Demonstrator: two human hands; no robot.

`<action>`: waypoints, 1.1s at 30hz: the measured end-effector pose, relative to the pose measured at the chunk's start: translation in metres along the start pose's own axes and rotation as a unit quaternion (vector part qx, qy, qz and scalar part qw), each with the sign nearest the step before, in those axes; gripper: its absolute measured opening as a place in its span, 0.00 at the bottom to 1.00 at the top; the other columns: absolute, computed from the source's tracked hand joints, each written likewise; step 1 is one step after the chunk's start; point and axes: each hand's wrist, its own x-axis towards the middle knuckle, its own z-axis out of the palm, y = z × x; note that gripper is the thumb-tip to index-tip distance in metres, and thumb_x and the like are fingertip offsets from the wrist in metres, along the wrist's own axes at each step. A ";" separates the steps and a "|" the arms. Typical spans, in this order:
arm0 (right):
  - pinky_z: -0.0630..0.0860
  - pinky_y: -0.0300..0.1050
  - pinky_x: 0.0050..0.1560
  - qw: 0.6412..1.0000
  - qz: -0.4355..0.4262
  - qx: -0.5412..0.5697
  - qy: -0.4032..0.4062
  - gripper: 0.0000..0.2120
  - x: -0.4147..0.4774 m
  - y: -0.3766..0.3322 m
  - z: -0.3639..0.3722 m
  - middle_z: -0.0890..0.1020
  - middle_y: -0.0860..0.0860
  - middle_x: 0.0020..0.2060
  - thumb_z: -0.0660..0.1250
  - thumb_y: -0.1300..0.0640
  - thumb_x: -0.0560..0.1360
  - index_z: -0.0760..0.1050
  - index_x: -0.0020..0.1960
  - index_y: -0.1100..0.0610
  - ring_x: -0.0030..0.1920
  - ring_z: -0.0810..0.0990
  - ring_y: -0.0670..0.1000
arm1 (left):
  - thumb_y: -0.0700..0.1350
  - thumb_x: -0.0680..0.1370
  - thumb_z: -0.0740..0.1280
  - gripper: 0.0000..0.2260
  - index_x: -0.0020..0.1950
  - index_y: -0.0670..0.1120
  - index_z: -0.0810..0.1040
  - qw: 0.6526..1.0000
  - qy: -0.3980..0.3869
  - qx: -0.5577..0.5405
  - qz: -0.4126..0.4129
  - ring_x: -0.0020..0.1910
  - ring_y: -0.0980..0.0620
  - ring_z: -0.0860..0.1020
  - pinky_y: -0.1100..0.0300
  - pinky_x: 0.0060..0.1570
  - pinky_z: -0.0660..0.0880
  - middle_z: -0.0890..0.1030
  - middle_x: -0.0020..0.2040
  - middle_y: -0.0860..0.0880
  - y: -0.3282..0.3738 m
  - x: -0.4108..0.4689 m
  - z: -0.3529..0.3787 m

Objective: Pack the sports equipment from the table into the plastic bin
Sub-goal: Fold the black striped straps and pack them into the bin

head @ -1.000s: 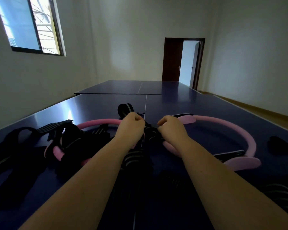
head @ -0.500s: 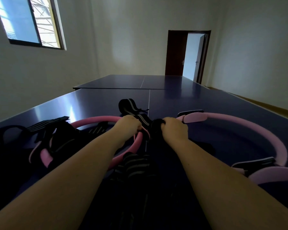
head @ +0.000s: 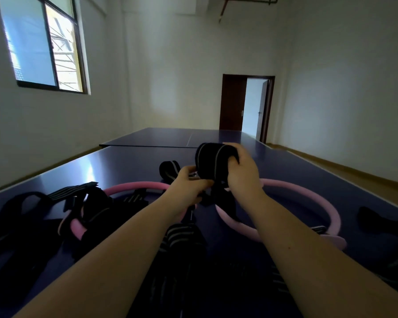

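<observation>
Lifted the black striped strap (head: 210,160) clear of the worktop (head: 129,161) — a second earlier kept low, bunched under both hands just above the surface. Wrapped the right hand (head: 241,173) round the rolled part, fingers curled over its top edge. Pinched the loose tail beneath with the left hand (head: 189,187), fingers bent tight on it, close beside the right. Held the roll up in the air above the gap between the left pink ring (head: 136,186) and the right pink ring (head: 334,219), with the tail hanging in front of the right one, contact there not clear. Raised the head too, going by the view: more wall above the doorway (head: 246,106) shown than half a second before. Left lying on the worktop: a second rolled strap (head: 169,169) just beyond the left hand, a heap of black straps (head: 94,210) draped over the left pink ring, another striped strap (head: 182,235) between the forearms, and a dark item (head: 375,221) at far right, too dim to name. Found no plastic bin anywhere in view. Judged from that — one strap freed and gathered, ready to carry, yet nothing visibly packed. Likely needed next: a turn toward wherever the bin stood, minding the tail so as not to snag a ring.
</observation>
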 end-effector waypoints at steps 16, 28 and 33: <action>0.78 0.48 0.51 0.937 0.239 0.251 0.052 0.12 -0.015 -0.031 -0.048 0.85 0.55 0.44 0.60 0.62 0.80 0.83 0.50 0.58 0.48 0.83 0.53 | 0.35 0.81 0.59 0.10 0.59 0.40 0.78 0.985 -0.035 -0.146 -0.084 0.35 0.53 0.75 0.59 0.43 0.72 0.76 0.39 0.44 0.014 -0.044 0.032; 0.80 0.52 0.52 0.912 0.215 0.338 -0.090 0.17 -0.033 0.003 -0.047 0.78 0.55 0.62 0.58 0.66 0.80 0.80 0.61 0.53 0.56 0.81 0.54 | 0.42 0.80 0.67 0.09 0.57 0.39 0.81 0.995 0.015 -0.095 -0.041 0.50 0.45 0.85 0.53 0.48 0.81 0.86 0.50 0.42 -0.007 -0.030 0.042; 0.80 0.54 0.54 0.926 0.261 0.272 -0.017 0.13 -0.044 0.010 -0.047 0.83 0.53 0.54 0.61 0.54 0.82 0.77 0.63 0.57 0.55 0.82 0.55 | 0.34 0.81 0.63 0.12 0.59 0.47 0.79 0.995 0.033 -0.094 0.021 0.50 0.45 0.84 0.49 0.49 0.82 0.85 0.52 0.44 -0.013 -0.031 0.042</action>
